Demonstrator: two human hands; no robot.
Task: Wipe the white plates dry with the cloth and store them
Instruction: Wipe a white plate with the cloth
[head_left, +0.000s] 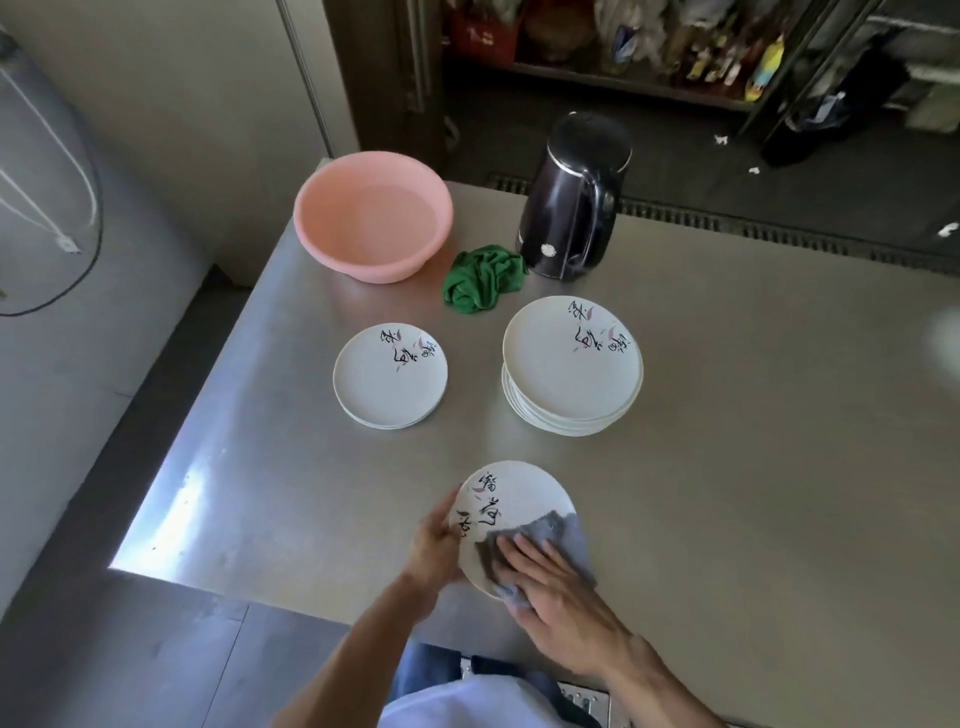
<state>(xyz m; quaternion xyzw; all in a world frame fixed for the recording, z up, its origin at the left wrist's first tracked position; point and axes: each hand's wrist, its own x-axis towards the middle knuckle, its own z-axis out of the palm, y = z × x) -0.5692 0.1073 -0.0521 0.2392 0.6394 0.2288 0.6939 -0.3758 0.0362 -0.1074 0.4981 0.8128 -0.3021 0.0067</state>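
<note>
Head view: cloth (563, 540) on plate (511, 499); basin (363, 262) contents unclear.

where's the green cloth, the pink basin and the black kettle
green cloth (482, 281), head view, middle of the crumpled bundle
pink basin (358, 262), head view, near outer wall below the rim
black kettle (558, 228), head view, front of the body

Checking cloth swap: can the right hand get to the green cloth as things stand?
Probably yes. Bare table runs between the small stack and big stack up to the green cloth, nothing on it. The right hand presses the grey cloth on the plate, so it must lift off first.
</note>
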